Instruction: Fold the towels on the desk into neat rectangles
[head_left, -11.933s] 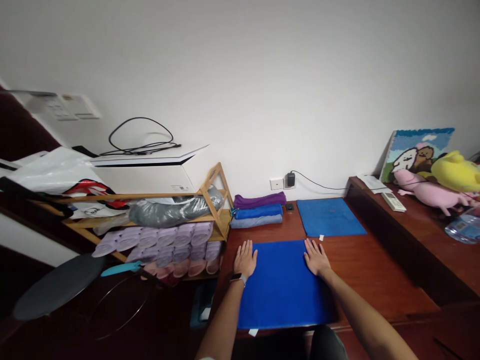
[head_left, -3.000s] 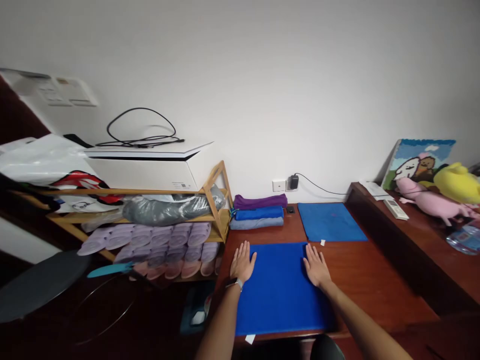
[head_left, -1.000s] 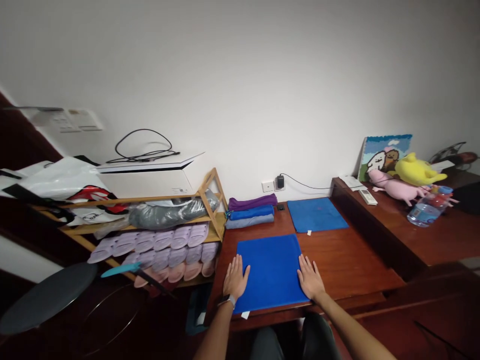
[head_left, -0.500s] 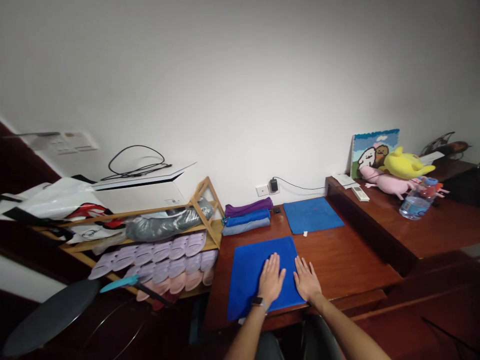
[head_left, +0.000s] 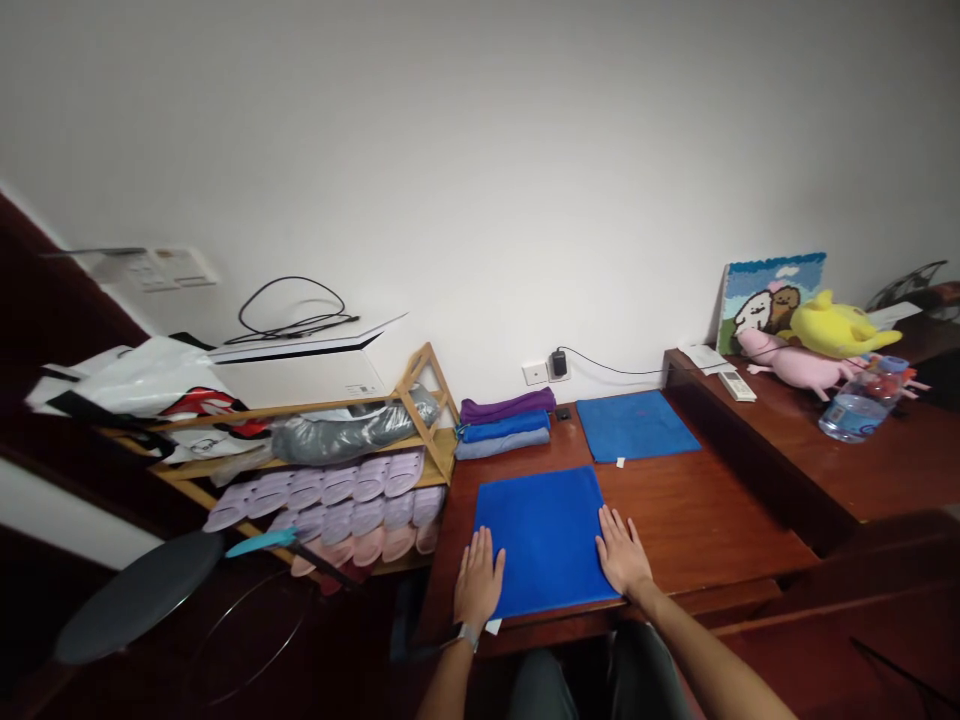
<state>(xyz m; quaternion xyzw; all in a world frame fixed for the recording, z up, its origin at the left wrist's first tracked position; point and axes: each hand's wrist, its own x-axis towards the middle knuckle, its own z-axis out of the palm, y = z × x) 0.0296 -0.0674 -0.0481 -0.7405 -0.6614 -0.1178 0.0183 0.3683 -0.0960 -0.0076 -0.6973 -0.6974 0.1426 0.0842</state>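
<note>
A bright blue cloth [head_left: 546, 540] lies flat on the brown wooden table [head_left: 705, 510], with a small white tag at its near left corner. My left hand [head_left: 478, 580] rests flat over the cloth's left edge, fingers stretched out. On the right edge lies my right hand [head_left: 623, 553], also flat with its fingers extended. Neither hand holds anything. Behind, a lighter blue cloth [head_left: 637, 425] is spread near the wall. Left of it sit rolled cloths in purple [head_left: 506, 406], blue [head_left: 506, 428] and grey-blue [head_left: 502, 443], side by side.
A wooden rack [head_left: 442, 455] with slippers stands at the left, beside a dark round seat [head_left: 142, 597]. On the higher surface at the right are a remote [head_left: 737, 386], a water bottle [head_left: 859, 405] and plush toys [head_left: 836, 327]. A charger [head_left: 559, 362] is plugged into the wall.
My left hand has moved left from the middle of the bright blue cloth to its left edge. My right hand stays at the right edge. The view has shifted slightly.
</note>
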